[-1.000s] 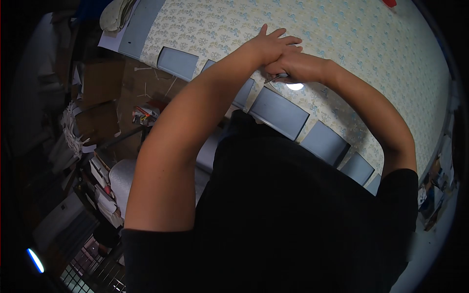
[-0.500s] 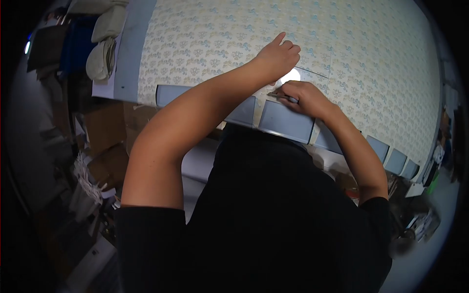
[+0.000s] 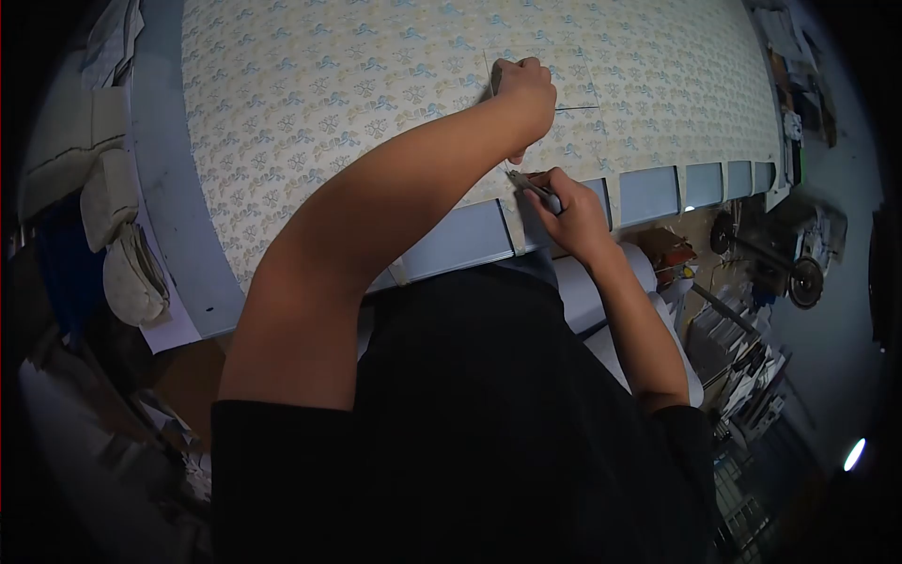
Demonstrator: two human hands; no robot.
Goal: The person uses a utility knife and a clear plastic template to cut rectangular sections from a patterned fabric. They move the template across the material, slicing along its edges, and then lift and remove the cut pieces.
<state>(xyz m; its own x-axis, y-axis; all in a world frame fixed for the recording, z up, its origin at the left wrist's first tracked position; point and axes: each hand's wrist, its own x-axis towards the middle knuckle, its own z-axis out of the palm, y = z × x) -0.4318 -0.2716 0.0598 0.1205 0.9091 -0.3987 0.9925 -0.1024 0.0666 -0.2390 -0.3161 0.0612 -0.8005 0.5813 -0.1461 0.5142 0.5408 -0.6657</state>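
Gripping a knife [image 3: 532, 185], right hand [image 3: 569, 209] cuts patterned paper [image 3: 376, 85] (no writing legible).

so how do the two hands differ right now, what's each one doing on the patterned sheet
The left hand lies farther up the patterned sheet, closed and pressing on it; the right hand sits nearer the table's blue edge. The right hand grips a slim cutting tool, tip toward the sheet; the left hand holds no tool that shows. Both are bare and close together.
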